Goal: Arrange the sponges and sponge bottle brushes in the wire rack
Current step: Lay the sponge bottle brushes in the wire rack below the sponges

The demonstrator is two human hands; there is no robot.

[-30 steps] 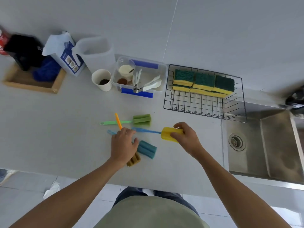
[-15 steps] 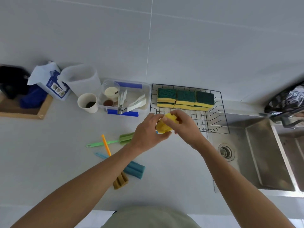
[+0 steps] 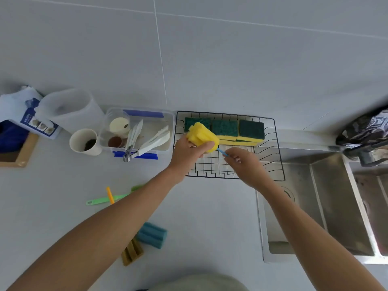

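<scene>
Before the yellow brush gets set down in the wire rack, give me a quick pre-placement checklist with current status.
1. Left hand grips the yellow brush head: ok.
2. Right hand pinches the blue handle: ok.
3. Brush is over the wire rack: ok.
4. Front part of the rack is free for it: ok.
5. Sponges sit in a row at the rack's back: ok.
6. Other brushes racked: not ok, they lie on the counter.
</scene>
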